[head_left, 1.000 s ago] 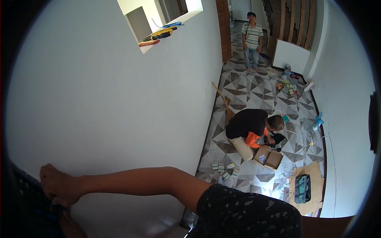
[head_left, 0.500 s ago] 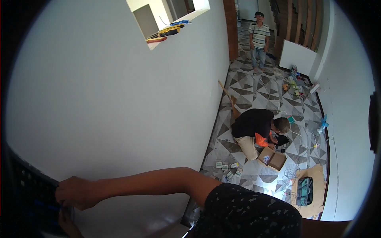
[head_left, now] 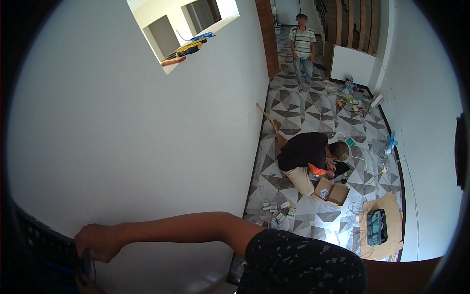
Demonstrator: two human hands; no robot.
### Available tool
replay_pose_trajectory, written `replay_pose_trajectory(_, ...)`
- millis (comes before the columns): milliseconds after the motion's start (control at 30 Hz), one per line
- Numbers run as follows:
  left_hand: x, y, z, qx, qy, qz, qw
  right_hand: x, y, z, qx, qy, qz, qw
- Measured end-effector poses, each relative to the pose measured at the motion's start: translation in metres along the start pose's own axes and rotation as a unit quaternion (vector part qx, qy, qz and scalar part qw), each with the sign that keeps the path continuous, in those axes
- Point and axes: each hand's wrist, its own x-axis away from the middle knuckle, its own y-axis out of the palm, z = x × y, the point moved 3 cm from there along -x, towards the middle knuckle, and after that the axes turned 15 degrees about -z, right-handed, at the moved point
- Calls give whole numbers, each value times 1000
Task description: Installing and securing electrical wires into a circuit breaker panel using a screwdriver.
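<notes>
Your right hand (head_left: 100,242) is curled closed at the rim of the dark unit (head_left: 41,250) on the left, fingers around a slim greyish object (head_left: 88,259). Your left hand (head_left: 89,284) is just below, only partly in view; it appears to meet the same object, but shadow and the lens rim prevent confirming whether it grips.

Change noted: over the last second your right hand has shifted outward along that rim, clear of the spot it overlapped, and the object between your hands now shows more plainly. I judge the two-handed handling is ongoing, with the object beside the unit and not released.

Elsewhere, little has altered. The tools (head_left: 193,47) rest on the wall-opening ledge (head_left: 224,22), well apart from your hands. A co-worker (head_left: 303,152) crouches beside an open cardboard box (head_left: 338,194); another person (head_left: 302,44) stands farther back.
</notes>
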Motion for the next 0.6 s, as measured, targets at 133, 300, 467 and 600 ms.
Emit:
replay_pose_trajectory(133, 0, -4, -3, -9, -31, -56, 998, 14, -13, -12, 31, -16, 42, 999)
replay_pose_trajectory(300, 15, -17, 11, -38, -37, -36, 998, 85, -54, -35, -242, 76, -62, 965)
replay_pose_trajectory(467, 20, -37, 30, 42, -22, -170, 984, 242, -74, -79, -310, 253, -17, 916)
replay_pose_trajectory(600, 10, -16, 5, 58, -20, -161, 985, 435, 13, -74, 275, 614, -148, 724)
